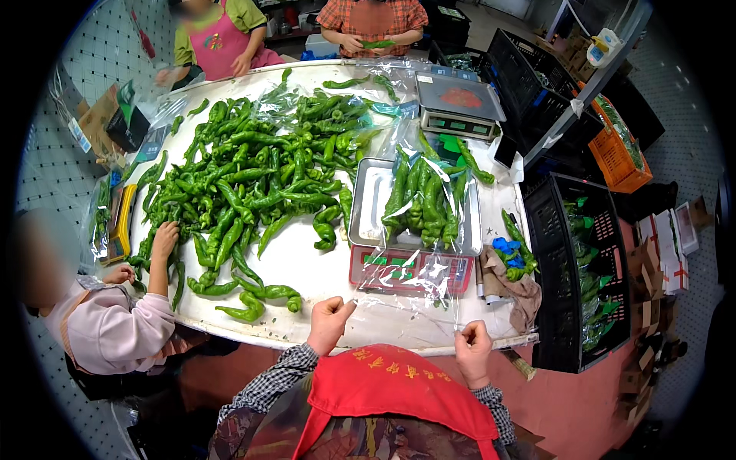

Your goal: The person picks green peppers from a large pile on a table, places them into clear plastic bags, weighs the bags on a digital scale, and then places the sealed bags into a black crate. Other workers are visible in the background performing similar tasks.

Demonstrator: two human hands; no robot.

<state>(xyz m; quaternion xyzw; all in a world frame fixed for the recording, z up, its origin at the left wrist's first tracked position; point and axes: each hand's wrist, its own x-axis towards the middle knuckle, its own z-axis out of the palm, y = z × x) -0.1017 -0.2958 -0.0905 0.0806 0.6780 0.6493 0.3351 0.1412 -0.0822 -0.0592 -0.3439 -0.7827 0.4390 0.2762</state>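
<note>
A clear plastic bag (402, 282) stretches from the scale towards me, its open edge pulled wide between my hands. My left hand (332, 323) pinches one corner of that edge, and my right hand (474, 352) pinches the other. Long green peppers (425, 201) lie in the far part of the bag, on the metal tray (357, 230) of a red digital scale (368, 276). To the left, a large heap of loose green peppers (253, 178) covers much of the white table (322, 287).
A second digital scale (460, 103) stands at the back right. Black crates (552, 259) with bagged peppers line the right side, near an orange crate (615, 155). A cloth (517, 299) hangs at the table's right corner. A co-worker (115, 322) reaches in from the left; two others stand behind the table.
</note>
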